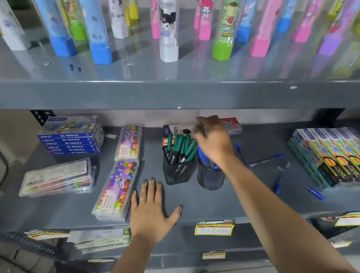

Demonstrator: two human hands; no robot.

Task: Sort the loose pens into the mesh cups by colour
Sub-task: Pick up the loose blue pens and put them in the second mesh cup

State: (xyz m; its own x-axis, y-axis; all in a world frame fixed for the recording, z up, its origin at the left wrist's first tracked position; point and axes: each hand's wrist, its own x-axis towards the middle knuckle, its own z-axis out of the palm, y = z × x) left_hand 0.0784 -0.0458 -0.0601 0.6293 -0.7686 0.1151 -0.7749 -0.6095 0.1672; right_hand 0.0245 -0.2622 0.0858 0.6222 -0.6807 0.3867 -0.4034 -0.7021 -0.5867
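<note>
While the left hand [152,209] lies flat and spread on the shelf [196,208], the right hand [214,141] reaches over the mesh cups.

Fingers curled and blurred, the right hand hangs above the round cup [210,177] of blue pens; whether it grips anything cannot be told. Just left of it stands the cup of green markers [177,159]. Loose blue pens [267,160] lie right of the right forearm, before the pencil boxes [342,153]. Bare shelf lies between both hands, and the left palm sits near the front edge.
</note>
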